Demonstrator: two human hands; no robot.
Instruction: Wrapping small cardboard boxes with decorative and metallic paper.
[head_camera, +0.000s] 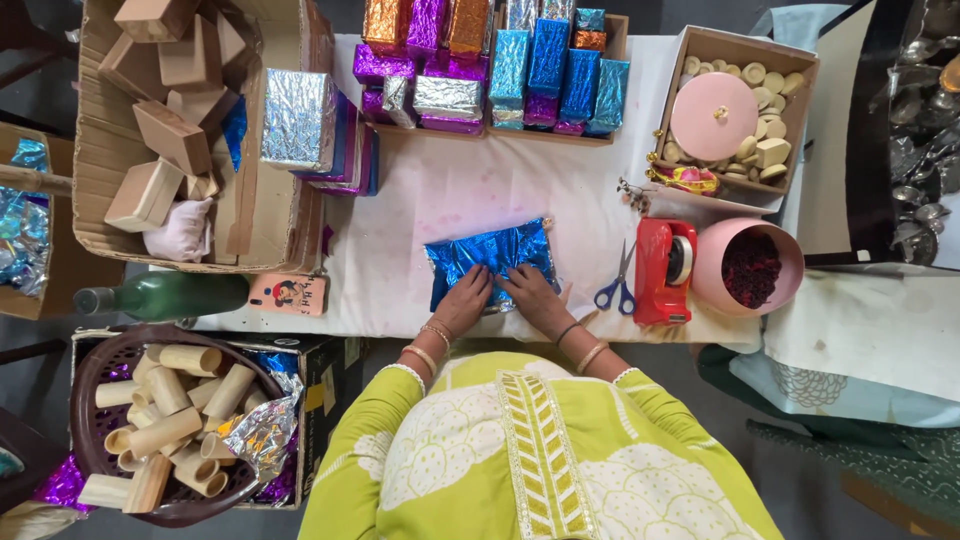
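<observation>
At the far left a basket (92, 400) holds cardboard tubes (165, 420) and scraps of foil. Above it a big cardboard box (100, 180) is full of plain wooden blocks (165, 135), none of them wrapped, with one silver-wrapped box (298, 118) resting on its edge. A green bottle (165, 295) and a phone (288, 294) lie along the near edge of the table (470, 190).

Further along, at the back, stands a stack of finished parcels in purple, orange and blue foil (500, 65). Judging from that pile and the unwrapped blocks, the wrapping looks well under way, with plenty left to do.

In the middle of the white cloth, close to the person, lies the blue foil sheet (490, 255). It is crumpled and folded into a rough rectangle, so this parcel seems partly wrapped; no tape shows on it.

The left hand (465, 298) lies flat on the near edge of the foil, fingers stretched and pressing down, gripping nothing. The right hand (533, 295) rests just beside it, also open and flat, fingertips on the foil. The two hands almost touch.

To the right, scissors (618, 285) lie near a red tape dispenser (665, 270), both untouched. Next comes a pink bowl (790, 250) of dark red bits, and behind it a box of pale round pieces (800, 70) with a pink lid (713, 115) on top.
</observation>
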